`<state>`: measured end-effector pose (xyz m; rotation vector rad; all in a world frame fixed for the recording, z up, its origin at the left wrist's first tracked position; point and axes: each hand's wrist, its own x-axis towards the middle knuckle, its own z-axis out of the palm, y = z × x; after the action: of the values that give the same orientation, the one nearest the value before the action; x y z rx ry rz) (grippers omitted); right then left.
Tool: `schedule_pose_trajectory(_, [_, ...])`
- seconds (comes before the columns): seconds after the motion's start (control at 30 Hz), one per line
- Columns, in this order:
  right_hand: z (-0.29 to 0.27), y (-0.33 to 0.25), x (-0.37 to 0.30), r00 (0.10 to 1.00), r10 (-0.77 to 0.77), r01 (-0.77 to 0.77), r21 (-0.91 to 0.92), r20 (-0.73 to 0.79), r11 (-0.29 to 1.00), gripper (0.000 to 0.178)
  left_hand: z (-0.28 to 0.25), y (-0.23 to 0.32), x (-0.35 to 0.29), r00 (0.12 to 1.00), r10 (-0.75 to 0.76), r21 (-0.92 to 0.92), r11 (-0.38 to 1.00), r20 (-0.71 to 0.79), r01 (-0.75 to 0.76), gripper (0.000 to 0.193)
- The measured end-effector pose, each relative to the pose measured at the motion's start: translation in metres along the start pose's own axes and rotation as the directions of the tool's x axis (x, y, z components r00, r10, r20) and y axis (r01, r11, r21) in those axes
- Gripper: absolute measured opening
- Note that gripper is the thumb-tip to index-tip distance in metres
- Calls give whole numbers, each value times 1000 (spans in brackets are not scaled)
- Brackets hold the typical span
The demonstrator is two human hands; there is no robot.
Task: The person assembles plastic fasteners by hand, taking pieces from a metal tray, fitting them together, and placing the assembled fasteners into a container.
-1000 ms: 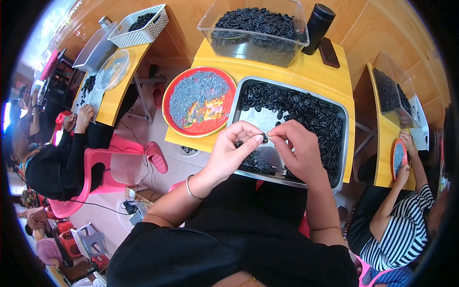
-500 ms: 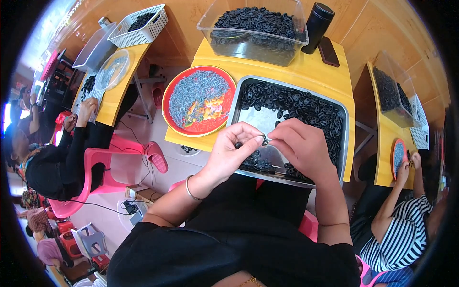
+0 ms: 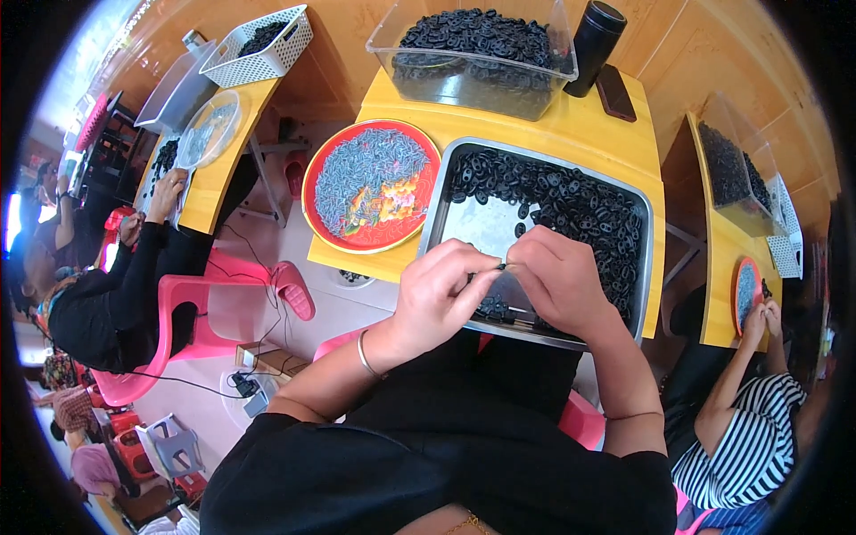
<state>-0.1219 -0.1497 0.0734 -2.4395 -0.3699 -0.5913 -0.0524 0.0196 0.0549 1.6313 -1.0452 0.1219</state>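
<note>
My left hand (image 3: 443, 287) and my right hand (image 3: 560, 275) meet fingertip to fingertip over the near side of a metal tray (image 3: 648, 267). Pinched between them is a small black plastic piece (image 3: 502, 266), mostly covered by the fingers. Inside the tray lie many loose black oval pieces (image 3: 571, 201) with holes in them, heaped toward the back and right. Some more dark pieces (image 3: 493, 308) show below my hands. Left of the tray, a red round plate (image 3: 325, 227) holds a pile of thin grey-blue pins (image 3: 366, 165).
A clear plastic bin (image 3: 473, 89) of black pieces stands at the back of the yellow table (image 3: 615, 147), beside a black cylindrical flask (image 3: 596, 45) and a dark phone (image 3: 615, 94). Co-workers sit at tables on both sides. A pink chair (image 3: 169, 330) and cables are at left.
Both hands have drawn slightly lower. Their fingertips have closed further around the small piece, and the left hand has turned so its back shows more.
</note>
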Motion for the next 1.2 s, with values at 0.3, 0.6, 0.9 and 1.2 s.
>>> schedule_pose_trajectory(0.3, [-2, -2, 0, 984, 155, -170, 205, 86, 964, 7, 4, -8, -4, 898, -410, -516, 740, 162, 431, 7])
schedule_pose_trajectory(0.6, [5, -5, -10, 924, 381, -360, 426, 37, 830, 9, 5, -9, -5, 845, -480, -611, 603, 236, 513, 5])
schedule_pose_trajectory(0.9, [27, -11, -18, 865, 495, -377, 547, -81, 748, 11, 3, -11, -1, 788, -501, -606, 517, 358, 604, 9])
schedule_pose_trajectory(1.2, [17, -9, -27, 747, 654, -308, 809, -120, 501, 11, -1, -30, -1, 695, -495, -740, 144, 521, 657, 21])
